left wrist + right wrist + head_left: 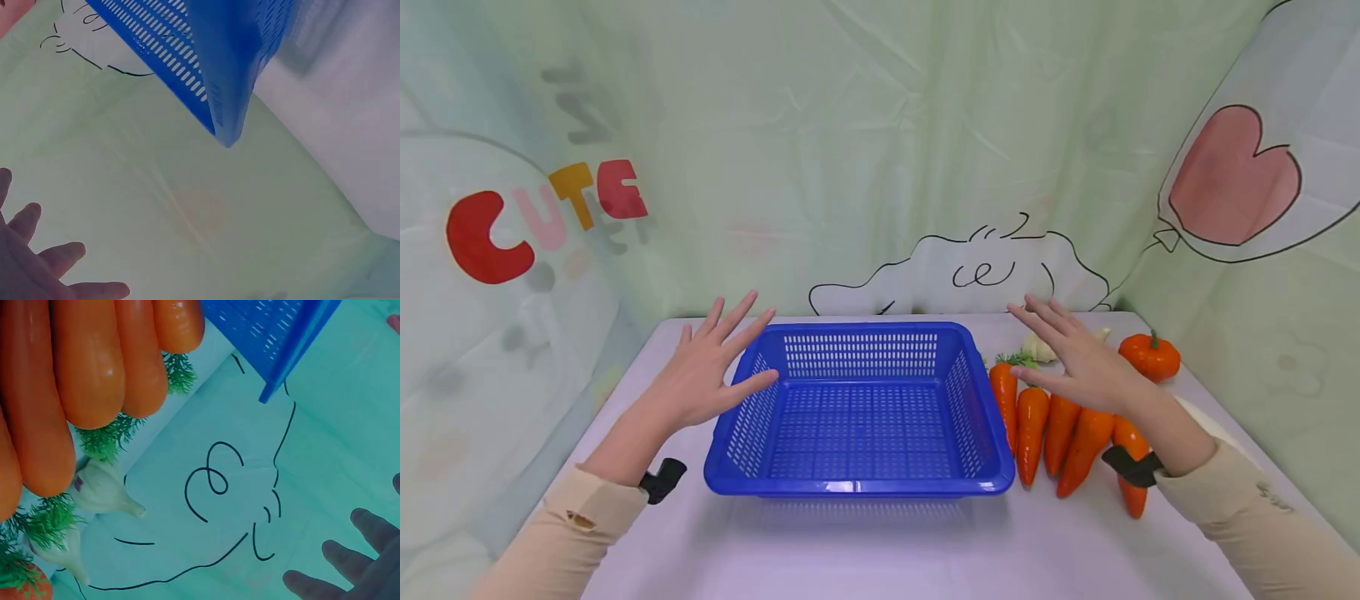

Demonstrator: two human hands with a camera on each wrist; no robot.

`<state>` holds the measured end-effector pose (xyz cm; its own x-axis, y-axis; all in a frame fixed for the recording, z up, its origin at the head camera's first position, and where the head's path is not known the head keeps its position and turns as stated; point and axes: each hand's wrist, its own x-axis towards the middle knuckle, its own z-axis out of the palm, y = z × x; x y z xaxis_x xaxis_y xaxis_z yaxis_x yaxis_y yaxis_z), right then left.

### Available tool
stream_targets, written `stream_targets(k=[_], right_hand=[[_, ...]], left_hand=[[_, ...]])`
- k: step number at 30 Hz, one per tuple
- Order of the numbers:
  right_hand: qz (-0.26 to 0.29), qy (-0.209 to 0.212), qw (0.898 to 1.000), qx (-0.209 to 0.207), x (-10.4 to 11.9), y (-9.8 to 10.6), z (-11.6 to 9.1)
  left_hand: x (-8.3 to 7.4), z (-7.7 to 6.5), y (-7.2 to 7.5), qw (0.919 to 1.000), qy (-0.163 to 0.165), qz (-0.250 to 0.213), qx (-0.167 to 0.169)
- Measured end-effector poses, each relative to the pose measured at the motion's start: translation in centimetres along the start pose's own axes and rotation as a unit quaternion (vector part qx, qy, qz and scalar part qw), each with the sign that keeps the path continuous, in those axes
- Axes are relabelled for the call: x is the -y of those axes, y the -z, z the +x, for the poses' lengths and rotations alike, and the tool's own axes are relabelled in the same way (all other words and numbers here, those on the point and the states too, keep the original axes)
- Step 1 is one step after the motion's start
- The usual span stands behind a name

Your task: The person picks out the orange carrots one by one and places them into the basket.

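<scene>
Hanging at rear + both sides: backdrop (850,167), pale green cloth, printed.

Table (865,554): 1, pale lilac cover, smooth; plastic prob. slides easily on it.

Basket (850,487): 1, blue plastic, rect., slotted walls, mesh base. Loc.: centre of table, upright, between the hands. Handling (est.): light for its size, fairly stiff, walls may flex a bit if squeezed; not fragile. Hold: both short sides at once, fingers under rim, approx. mid-length to keep it level.

L hand (707,371): over basket's L side, fingers spread wide, holding nothing; looks apart from rim.

R hand (1086,362): over carrots, R of basket; fingers straight & apart, holding nothing.

Carrots (1033,429): min. 5, orange, glossy, side by side just R of basket, tips toward near edge. Handling (est.): firm, slick, apt to roll; wt. uncertain. Hold: thick end, just below leafy tops (181,374), which look soft & bendy, poor to pull on.

Pumpkin (1150,358): 1, small, orange, green stem, rear R. Est. rigid, slippery; cup round widest part, skip stem.

Garlic (103,486): min. 2 bulbs, whitish, at carrots' far end. Est. lightest pcs.; pinch bulb body, not thin neck.
</scene>
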<state>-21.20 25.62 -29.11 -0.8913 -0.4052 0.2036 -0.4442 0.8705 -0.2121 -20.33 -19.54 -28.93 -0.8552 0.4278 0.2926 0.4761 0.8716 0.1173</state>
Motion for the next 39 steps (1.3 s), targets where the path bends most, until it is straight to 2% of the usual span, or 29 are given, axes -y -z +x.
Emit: stream_targets(k=[11, 22, 33, 39], right_hand=[[0.006, 0.009, 1.000, -0.004, -1.5, -2.0, 0.1], [0.025, 0.013, 1.000, -0.011, -2.4, -4.3, 0.3], [0.059, -0.002, 0.998, 0.003, -2.6, -5.6, 0.5], [0.070, -0.017, 0.997, 0.016, -2.5, -6.1, 0.6]], left_hand=[[1.3, -0.8, -1.6, 0.9957, 0.035, -0.086, -0.004], [2.4, -1.4, -2.8, 0.9842, 0.084, -0.155, -0.016], [3.0, -1.8, -4.4, 0.9714, 0.083, -0.219, -0.039], [2.9, -2.1, -5.1, 0.9664, 0.098, -0.236, -0.025]])
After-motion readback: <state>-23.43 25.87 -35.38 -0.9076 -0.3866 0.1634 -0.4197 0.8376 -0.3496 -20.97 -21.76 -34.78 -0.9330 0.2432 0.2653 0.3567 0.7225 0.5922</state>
